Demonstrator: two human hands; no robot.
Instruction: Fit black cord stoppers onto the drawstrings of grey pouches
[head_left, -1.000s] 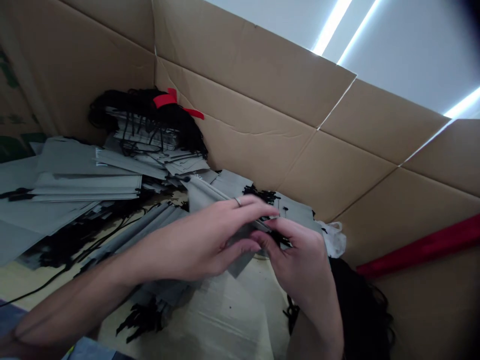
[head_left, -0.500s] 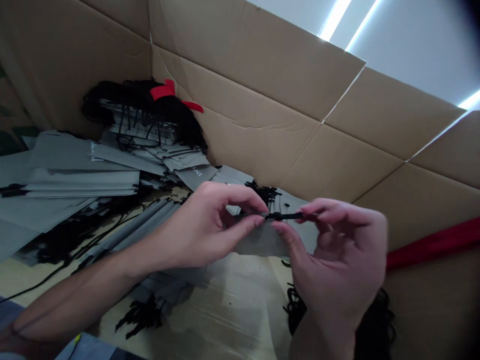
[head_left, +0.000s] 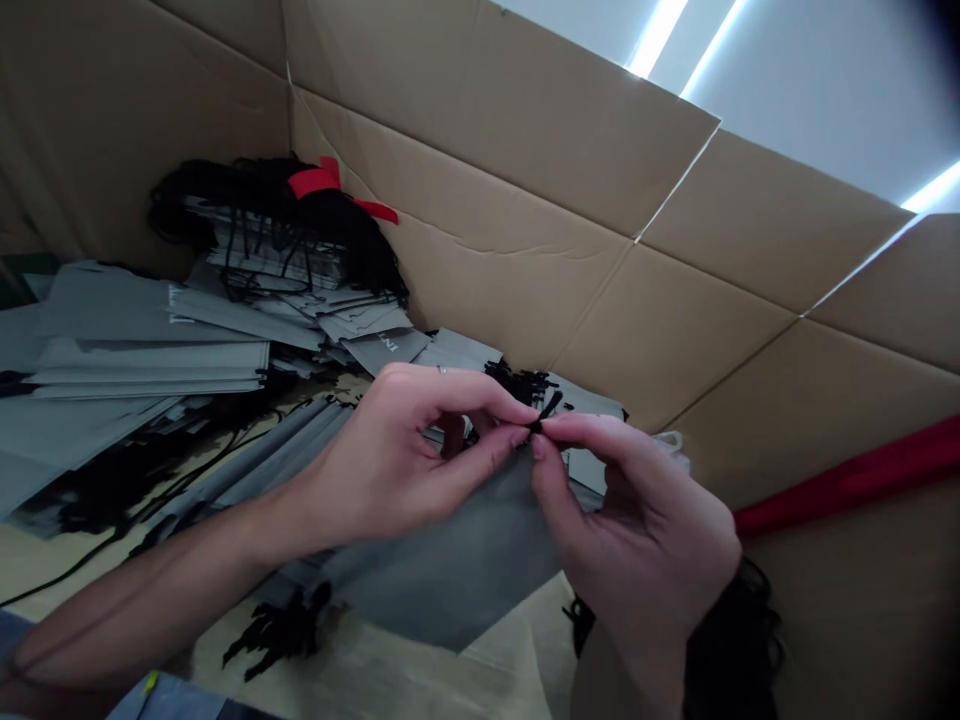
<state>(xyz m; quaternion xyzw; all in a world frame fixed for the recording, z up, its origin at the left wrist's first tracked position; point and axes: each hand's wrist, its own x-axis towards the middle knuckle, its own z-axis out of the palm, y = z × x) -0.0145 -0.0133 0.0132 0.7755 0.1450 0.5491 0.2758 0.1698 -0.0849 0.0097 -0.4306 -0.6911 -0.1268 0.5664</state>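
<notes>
My left hand (head_left: 420, 455) is closed in a pinch at the corner of a grey flat bag (head_left: 457, 575), where a black cord (head_left: 553, 403) comes out. Thumb and forefinger of my right hand (head_left: 641, 515) pinch the cord right beside the left fingertips. A short end of the cord sticks up between the two hands, and a dark knot-like lump shows partly at the fingertips. The bag's grey panel hangs below both hands, slanting down over the table. Fingers cover most of the spot where cord and bag meet.
Stacked grey bags (head_left: 150, 365) with black cords lie to the left. Behind them sits a heap of black cords (head_left: 217, 185) with a red strip (head_left: 315, 180). Cardboard walls (head_left: 465, 170) enclose the back, and a red band (head_left: 847, 480) crosses the right side.
My right hand has moved left, up against my left fingertips. The cord, earlier stretched sideways between the hands, now has its end pointing up. The grey panel has swung into fuller view below.
</notes>
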